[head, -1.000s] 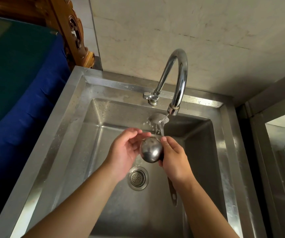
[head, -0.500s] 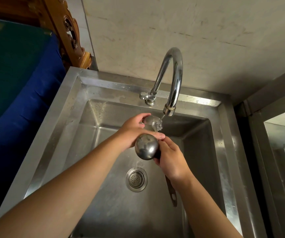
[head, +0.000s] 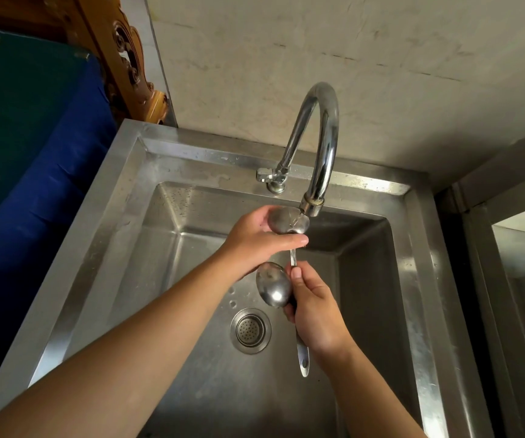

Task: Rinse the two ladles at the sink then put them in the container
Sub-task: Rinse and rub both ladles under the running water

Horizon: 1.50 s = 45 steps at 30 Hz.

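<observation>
Two steel ladles are held over the steel sink (head: 422,279). The far ladle (head: 286,221) has its bowl right under the tap spout (head: 311,207), where a thin stream of water hits it. My left hand (head: 254,238) cups that bowl, fingers wrapped around it. The near ladle (head: 273,289) shows the rounded back of its bowl. My right hand (head: 314,314) grips both handles together; one handle end sticks out below the hand. No container is in view.
A curved chrome tap (head: 324,128) with a small lever (head: 264,175) stands on the sink's back rim. The drain strainer (head: 250,330) lies in the basin floor. A blue and green cloth (head: 33,153) covers the left side. A second steel unit (head: 523,295) stands at right.
My left hand has moved from the near ladle's bowl up to the far ladle's bowl under the spout. My right hand has stayed on the handles, slightly lower.
</observation>
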Available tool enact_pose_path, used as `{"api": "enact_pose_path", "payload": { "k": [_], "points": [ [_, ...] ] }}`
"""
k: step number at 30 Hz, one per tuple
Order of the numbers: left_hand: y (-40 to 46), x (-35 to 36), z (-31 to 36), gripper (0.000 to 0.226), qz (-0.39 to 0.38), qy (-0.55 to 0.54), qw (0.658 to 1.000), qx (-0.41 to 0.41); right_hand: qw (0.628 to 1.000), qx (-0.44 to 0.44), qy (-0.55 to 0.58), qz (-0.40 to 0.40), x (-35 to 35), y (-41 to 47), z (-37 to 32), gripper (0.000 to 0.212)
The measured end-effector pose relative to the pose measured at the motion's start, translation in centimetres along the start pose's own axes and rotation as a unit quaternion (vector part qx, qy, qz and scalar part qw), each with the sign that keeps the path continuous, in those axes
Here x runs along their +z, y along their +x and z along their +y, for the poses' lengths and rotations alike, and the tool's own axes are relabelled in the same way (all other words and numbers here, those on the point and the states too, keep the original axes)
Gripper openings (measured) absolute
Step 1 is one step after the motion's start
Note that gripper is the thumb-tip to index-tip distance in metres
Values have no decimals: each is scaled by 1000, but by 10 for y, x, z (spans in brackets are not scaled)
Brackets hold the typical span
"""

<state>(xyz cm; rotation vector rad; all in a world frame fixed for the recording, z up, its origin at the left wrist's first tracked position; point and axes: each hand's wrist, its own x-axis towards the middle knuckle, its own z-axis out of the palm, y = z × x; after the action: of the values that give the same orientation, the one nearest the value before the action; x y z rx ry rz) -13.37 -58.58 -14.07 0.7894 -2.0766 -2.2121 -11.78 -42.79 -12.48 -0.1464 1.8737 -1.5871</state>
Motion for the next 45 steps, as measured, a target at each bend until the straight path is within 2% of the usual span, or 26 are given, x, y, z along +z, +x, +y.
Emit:
{"api": "enact_pose_path", "payload": {
  "k": [7, 13, 16, 19, 21, 25, 28, 31, 33, 36, 40, 45],
  "points": [
    [-1, 7, 3, 50, 57, -7, 998, -14, 999, 5, 44, -16, 8, -5, 10, 35],
    [5, 15, 18, 42, 28, -114, 982, -149, 1000, -12, 10, -17, 0, -2, 11, 35],
    [4, 20, 23, 39, 17, -124, 971, -202, 1000, -18, -6, -18, -7, 1, 11, 35],
    [9, 18, 26, 50, 60, -133, 957, -250, 998, -40, -36, -39, -12, -2, 14, 32],
    [13, 14, 25, 49, 69, -111, 956, -262, 997, -43, -44, -50, -15, -5, 18, 33],
    [13, 11, 22, 42, 25, -79, 966, -244, 998, -19, 5, -59, -20, -12, 22, 36],
    [10, 8, 21, 36, 22, -61, 982, -180, 996, 8, 64, -61, -18, -14, 21, 33],
    [2, 4, 17, 35, -44, -27, 993, -105, 993, 27, 108, -47, -15, -12, 18, 43],
    [-5, 3, 16, 44, -64, 21, 996, -64, 990, 27, 127, -52, -14, -11, 17, 53],
    [-7, 5, 13, 61, -27, 53, 998, -29, 992, 15, 121, -44, -7, -10, 13, 41],
    [-6, 13, 20, 53, 22, -24, 998, -54, 996, -13, 89, -22, -1, -7, 15, 38],
    [-6, 22, 30, 54, 36, -121, 980, -151, 998, -68, 1, -1, -3, -6, 15, 35]
  ]
}}
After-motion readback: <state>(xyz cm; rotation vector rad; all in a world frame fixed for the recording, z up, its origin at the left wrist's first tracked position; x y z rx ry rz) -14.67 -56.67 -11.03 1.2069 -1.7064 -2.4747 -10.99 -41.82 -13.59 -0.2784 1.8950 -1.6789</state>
